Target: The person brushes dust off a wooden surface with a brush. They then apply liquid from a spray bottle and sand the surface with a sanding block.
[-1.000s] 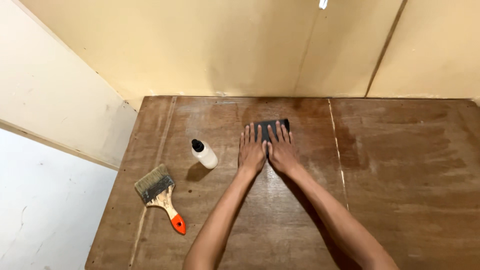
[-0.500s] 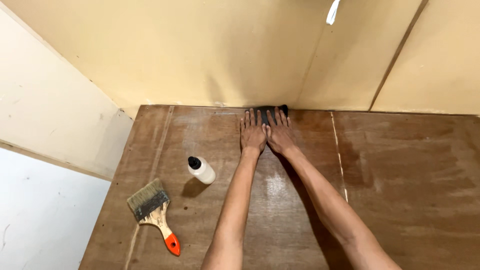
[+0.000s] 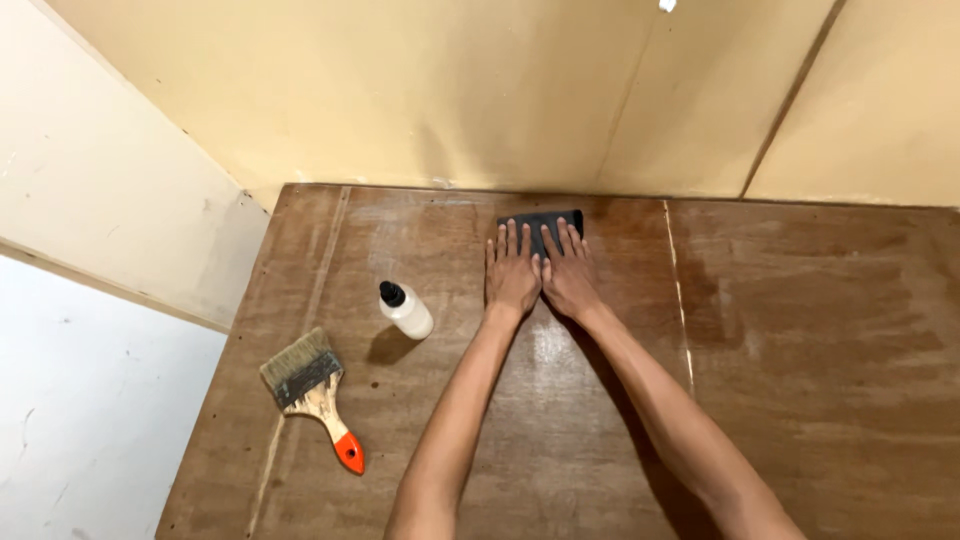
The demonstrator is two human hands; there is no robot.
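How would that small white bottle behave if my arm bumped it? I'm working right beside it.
The small white bottle stands upright on the wooden board on a narrow base, so it would probably tip easily. Its rounded body suggests it would then roll. It looks light plastic; the black cap appears closed, so spilling seems unlikely.

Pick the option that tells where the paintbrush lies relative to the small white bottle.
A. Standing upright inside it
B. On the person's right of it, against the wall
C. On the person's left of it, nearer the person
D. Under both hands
C: the paintbrush lies flat on the wooden board, left of and nearer than the bottle.
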